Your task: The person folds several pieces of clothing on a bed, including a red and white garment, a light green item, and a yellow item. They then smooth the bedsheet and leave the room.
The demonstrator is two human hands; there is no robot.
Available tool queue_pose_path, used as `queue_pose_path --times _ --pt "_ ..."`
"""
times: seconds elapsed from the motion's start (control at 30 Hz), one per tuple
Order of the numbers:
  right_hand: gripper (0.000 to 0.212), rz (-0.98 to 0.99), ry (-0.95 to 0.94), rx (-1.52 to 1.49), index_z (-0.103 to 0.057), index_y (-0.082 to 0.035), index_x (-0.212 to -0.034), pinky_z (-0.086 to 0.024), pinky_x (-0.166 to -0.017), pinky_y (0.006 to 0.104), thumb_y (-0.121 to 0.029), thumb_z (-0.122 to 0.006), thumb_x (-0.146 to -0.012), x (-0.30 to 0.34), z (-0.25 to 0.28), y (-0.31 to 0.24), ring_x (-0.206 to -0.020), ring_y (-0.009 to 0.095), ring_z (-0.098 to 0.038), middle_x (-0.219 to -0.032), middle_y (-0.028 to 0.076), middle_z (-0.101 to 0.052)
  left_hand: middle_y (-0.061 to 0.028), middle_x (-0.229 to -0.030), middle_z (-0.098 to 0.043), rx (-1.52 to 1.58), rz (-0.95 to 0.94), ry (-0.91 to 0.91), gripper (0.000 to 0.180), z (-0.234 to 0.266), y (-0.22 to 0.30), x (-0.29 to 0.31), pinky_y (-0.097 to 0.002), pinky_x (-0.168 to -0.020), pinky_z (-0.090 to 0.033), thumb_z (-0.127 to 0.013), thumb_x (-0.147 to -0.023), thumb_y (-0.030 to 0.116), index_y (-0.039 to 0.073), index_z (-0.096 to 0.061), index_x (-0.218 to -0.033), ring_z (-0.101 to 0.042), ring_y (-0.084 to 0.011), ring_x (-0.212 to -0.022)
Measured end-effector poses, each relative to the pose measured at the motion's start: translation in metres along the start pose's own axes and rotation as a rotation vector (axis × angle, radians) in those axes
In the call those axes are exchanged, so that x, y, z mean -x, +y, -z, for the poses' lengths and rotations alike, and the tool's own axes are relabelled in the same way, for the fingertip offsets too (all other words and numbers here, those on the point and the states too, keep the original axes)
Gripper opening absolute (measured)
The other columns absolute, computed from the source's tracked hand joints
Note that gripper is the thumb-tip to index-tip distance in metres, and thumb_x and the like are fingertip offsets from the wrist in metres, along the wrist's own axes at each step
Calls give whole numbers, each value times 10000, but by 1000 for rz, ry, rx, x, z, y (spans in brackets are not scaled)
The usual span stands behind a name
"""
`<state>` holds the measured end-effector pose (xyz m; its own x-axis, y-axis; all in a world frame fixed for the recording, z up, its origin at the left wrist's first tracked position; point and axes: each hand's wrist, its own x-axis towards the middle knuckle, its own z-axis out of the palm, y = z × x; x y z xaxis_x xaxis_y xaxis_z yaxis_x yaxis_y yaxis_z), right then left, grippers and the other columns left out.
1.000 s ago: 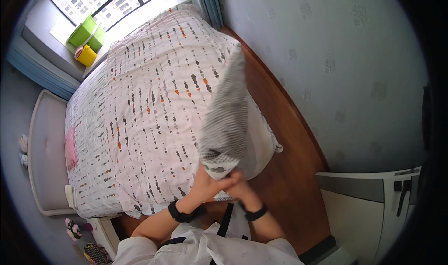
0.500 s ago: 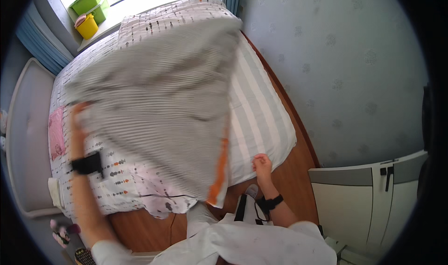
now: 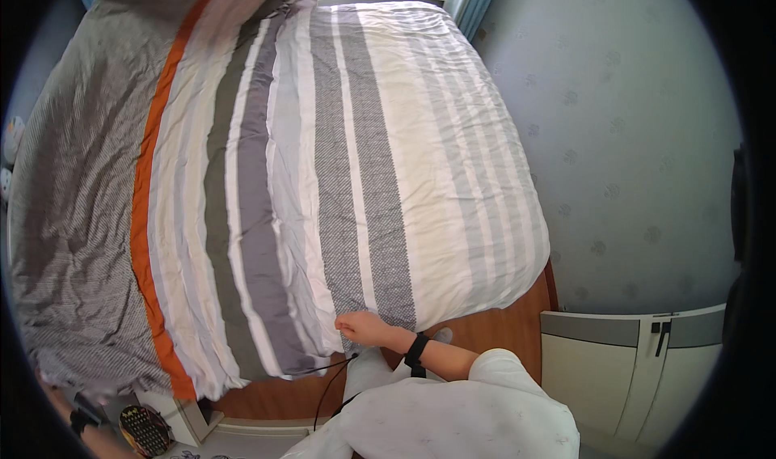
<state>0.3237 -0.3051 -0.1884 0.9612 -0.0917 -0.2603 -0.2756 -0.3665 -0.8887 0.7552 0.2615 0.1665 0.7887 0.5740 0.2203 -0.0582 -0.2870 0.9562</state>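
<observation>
A wide striped quilt [image 3: 376,208] covers the bed, with grey, white, cream and dark bands and one orange band. Its grey ribbed part lies along the left side, wrinkled, and folds over at the far left. My left hand [image 3: 50,396] is at the quilt's near left corner, blurred and partly hidden, so its fingers do not show clearly. My right hand [image 3: 362,328] is closed at the quilt's near edge, in front of a dark grey band, with nothing visible in it. Both wrists wear black bands.
A white cabinet [image 3: 594,370] with grey panels stands at the right, near the patterned wall [image 3: 622,152]. Brown wooden flooring [image 3: 271,400] shows by my legs, where a black cable [image 3: 327,388] hangs. An oval dark thing with yellow dots [image 3: 145,429] is at lower left.
The quilt, earlier bunched with its grey ribbed face up, now lies spread with its stripes showing. My left hand has moved down and left to the near corner; my right hand has shifted left.
</observation>
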Motion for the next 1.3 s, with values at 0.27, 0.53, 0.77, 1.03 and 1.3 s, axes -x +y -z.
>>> queue_pose_path --times 0.27,0.53,0.77,1.03,1.3 --pt "105 -154 69 231 -562 -66 -838 -457 -642 421 -152 -521 -794 64 -2 41 -758 332 -583 -791 128 -610 -85 -1045 -602 65 161 -169 352 -62 -265 -4 -336 -819 -431 -656 -789 172 -41 -602 -1063 -549 -205 -939" --pt "110 -304 268 139 -574 -77 -847 -456 -654 426 -148 -518 -784 140 29 102 -768 333 -585 -793 130 -615 -55 -1002 -611 155 314 -442 318 -195 -234 38 -300 -828 -425 -636 -794 179 -7 -605 -1049 -560 -185 -919" --pt "110 -368 425 13 -588 -85 -832 -469 -664 420 -147 -526 -767 262 57 177 -753 329 -599 -785 126 -626 -63 -1055 -569 114 -565 -848 328 -285 73 353 -319 -854 -421 -550 -849 180 -17 -546 -1110 -541 -194 -971" --pt "156 -400 599 -34 -601 -83 -878 -465 -721 435 -131 -485 -784 473 155 292 -854 333 -586 -889 140 -630 -119 -1122 -544 559 -619 -1521 447 -246 265 845 -349 -926 -406 -627 -744 122 -32 -505 -1145 -522 -232 -1048" --pt "94 -680 1166 -243 -591 -64 -854 -484 -627 344 -48 -535 -780 725 254 413 -692 260 -613 -768 126 -630 -115 -953 -595 143 -566 -1581 352 -322 176 1153 -339 -728 -474 -616 -679 12 -22 -572 -1027 -566 -212 -836"
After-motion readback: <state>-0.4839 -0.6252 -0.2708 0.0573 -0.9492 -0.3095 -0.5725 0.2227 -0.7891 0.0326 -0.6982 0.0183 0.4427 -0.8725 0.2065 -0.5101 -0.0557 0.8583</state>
